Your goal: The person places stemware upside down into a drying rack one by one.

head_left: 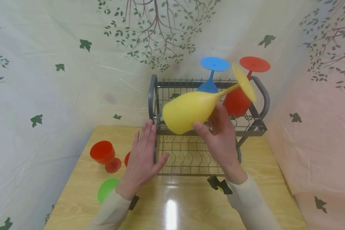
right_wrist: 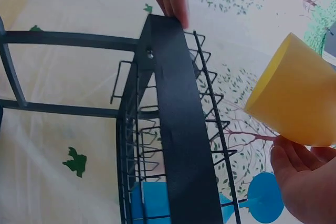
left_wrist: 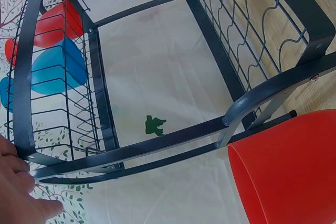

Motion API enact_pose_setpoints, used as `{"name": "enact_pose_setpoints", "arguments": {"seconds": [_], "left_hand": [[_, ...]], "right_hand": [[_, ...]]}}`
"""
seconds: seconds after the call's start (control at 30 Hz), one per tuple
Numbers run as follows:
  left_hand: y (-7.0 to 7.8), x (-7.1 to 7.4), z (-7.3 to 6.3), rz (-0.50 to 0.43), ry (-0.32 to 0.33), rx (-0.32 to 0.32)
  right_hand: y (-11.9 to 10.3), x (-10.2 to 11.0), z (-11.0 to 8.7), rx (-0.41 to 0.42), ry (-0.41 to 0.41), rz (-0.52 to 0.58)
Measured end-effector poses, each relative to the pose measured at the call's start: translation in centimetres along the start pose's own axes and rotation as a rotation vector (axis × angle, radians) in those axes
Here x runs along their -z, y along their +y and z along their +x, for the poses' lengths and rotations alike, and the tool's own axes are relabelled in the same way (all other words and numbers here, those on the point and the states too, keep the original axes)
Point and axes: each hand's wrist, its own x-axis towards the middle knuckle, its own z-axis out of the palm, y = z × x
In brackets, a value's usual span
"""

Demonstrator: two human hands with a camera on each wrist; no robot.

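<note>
My right hand [head_left: 222, 140] holds a yellow plastic wine glass [head_left: 187, 110] by its bowl, thumb in front and fingers behind and below. The glass is tilted on its side over the upper tier of a dark two-tier dish rack [head_left: 250, 132], mouth to the left and foot up to the right. My left hand [head_left: 141, 163] rests with straight fingers on the rack's front left corner. In the upper tier, a blue wine glass [head_left: 214, 64] and a red wine glass [head_left: 254, 64] stand upside down, partly hidden behind the yellow one.
Left of the rack, a red footed cup [head_left: 103, 153] lies tilted on the wooden table [head_left: 195, 204]. Another red piece [head_left: 127, 158] and a green cup [head_left: 107, 190] are partly hidden by my left hand and sleeve. Patterned cloth [head_left: 74, 95] hangs behind and at the sides.
</note>
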Motion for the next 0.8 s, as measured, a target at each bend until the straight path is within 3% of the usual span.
{"name": "enact_pose_setpoints", "arguments": {"seconds": [0.47, 0.8], "left_hand": [[0.1, -0.1, 0.1, -0.010, -0.001, 0.002], [0.1, -0.2, 0.2, 0.000, 0.010, 0.006]], "right_hand": [[0.0, -0.2, 3.5, -0.081, -0.003, -0.042], [1.4, -0.2, 6.0, -0.211, -0.046, -0.127]]}}
